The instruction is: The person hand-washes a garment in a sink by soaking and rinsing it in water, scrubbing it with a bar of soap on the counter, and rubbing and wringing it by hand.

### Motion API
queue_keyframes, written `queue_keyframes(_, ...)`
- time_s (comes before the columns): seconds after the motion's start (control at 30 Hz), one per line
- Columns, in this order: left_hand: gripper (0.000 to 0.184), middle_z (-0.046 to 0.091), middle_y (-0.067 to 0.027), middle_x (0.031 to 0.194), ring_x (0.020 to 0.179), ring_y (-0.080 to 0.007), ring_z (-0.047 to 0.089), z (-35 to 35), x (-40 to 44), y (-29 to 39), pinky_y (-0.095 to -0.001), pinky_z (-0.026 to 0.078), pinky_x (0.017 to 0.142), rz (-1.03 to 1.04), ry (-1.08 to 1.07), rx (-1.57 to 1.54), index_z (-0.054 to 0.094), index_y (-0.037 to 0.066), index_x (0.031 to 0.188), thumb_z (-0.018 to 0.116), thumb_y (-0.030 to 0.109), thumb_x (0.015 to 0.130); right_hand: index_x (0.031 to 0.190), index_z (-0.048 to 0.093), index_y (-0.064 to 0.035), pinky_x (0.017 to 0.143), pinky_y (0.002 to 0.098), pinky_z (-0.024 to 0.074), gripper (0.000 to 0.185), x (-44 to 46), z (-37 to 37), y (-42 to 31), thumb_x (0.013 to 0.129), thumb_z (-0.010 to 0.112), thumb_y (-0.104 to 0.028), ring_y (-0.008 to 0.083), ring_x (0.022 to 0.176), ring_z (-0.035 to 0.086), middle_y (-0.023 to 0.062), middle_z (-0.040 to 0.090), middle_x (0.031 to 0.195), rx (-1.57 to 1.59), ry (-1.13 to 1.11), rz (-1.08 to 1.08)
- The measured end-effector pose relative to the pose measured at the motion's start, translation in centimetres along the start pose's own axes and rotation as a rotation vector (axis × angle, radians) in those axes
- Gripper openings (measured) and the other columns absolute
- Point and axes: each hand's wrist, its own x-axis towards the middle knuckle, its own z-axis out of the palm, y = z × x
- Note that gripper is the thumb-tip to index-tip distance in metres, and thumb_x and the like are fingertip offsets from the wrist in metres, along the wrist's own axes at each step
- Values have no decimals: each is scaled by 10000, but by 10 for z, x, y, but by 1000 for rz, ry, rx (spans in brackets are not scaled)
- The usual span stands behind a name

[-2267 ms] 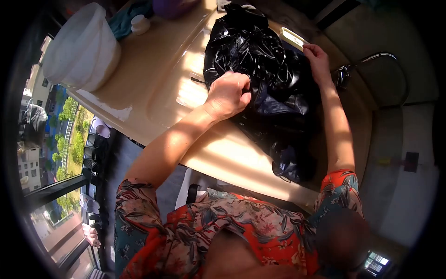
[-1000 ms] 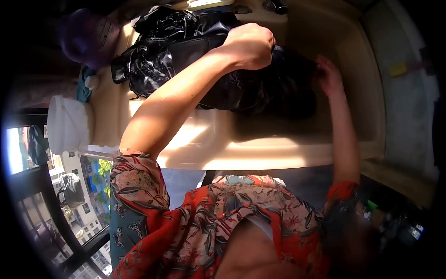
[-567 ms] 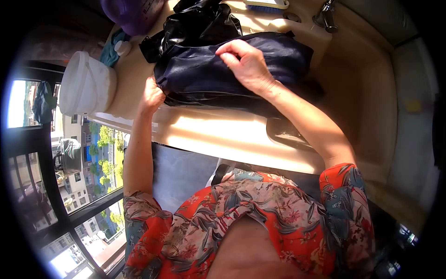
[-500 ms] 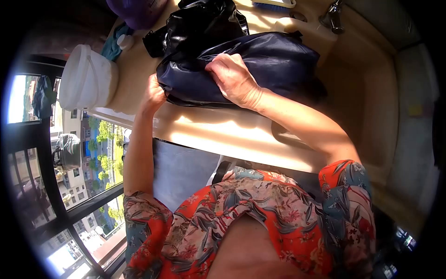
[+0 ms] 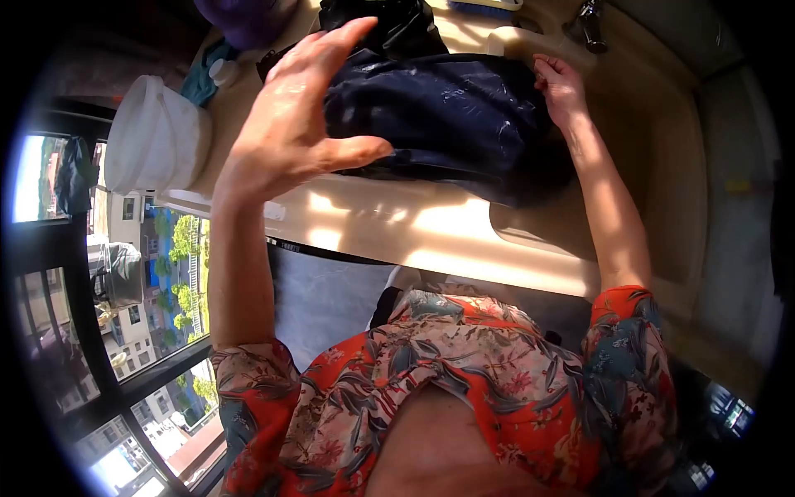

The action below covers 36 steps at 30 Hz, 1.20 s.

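Note:
A dark navy, shiny, wet-looking fabric (image 5: 439, 112) lies spread over the washboard side of a beige sink counter, its right part hanging toward the basin. Raised above its left end is my left hand (image 5: 290, 124), open, thumb and fingers apart, holding nothing. My right hand (image 5: 563, 89) is at the fabric's upper right corner, fingers curled and seemingly pinching its edge. Behind the navy fabric sits a bunched black glossy piece (image 5: 389, 29), partly hidden by my left hand.
A white bucket (image 5: 156, 137) stands at the counter's left end, beside a teal cloth (image 5: 199, 81) and a purple container (image 5: 248, 18). At the back are a blue-bristled brush (image 5: 484, 8) and a tap (image 5: 593, 29). The basin (image 5: 654, 157) is on the right; windows are on the left.
My left hand has let go of the fabric's left end and lifted. My right hand has moved right to the far corner. The navy fabric now lies flatter and more spread out.

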Motion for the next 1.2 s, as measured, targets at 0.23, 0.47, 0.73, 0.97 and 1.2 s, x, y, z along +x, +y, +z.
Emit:
queue_keyframes(0.23, 673, 634, -140, 931, 946, -311, 589, 124, 85, 12, -428, 432, 827, -179, -462, 204, 493, 74, 1160, 767, 351, 611, 990, 588, -40, 632, 233, 382, 144, -19, -29, 10, 860, 587, -101, 60, 657, 466, -33, 527, 763, 91, 18, 84)
queue_keyframes(0.47, 550, 651, -139, 851, 804, -233, 627, 98, 53, 0, -320, 484, 745, -227, -121, -375, 608, 18, 1044, 749, 231, 558, 952, 619, -27, 654, 208, 420, 111, -70, 40, -38, 861, 578, -75, 59, 690, 508, -18, 587, 870, -100, 123, -246)
queue_keyframes(0.73, 321, 614, -51, 892, 808, -91, 569, 59, -9, -1, -210, 470, 746, -479, 126, -827, 592, -3, 941, 620, -85, 632, 896, 585, -50, 726, 333, 458, 81, -39, 90, -22, 816, 572, -53, 281, 762, 567, 115, 580, 823, -857, -72, -893)
queue_keyframes(0.97, 259, 586, -9, 863, 822, -81, 543, 53, -63, -58, -200, 432, 785, -633, 305, -703, 582, 1, 939, 587, -40, 683, 950, 614, 4, 706, 228, 450, 147, -35, 80, -9, 867, 558, -104, 90, 749, 560, 50, 627, 808, -471, -18, -261)
queue_keyframes(1.2, 514, 480, -168, 1254, 1170, -334, 430, 35, -39, -4, -414, 366, 970, -253, 240, -60, 551, 65, 1142, 664, 171, 652, 933, 604, -1, 677, 199, 452, 100, -75, 146, -24, 862, 579, -67, 54, 709, 530, -7, 600, 790, -250, -119, -260)
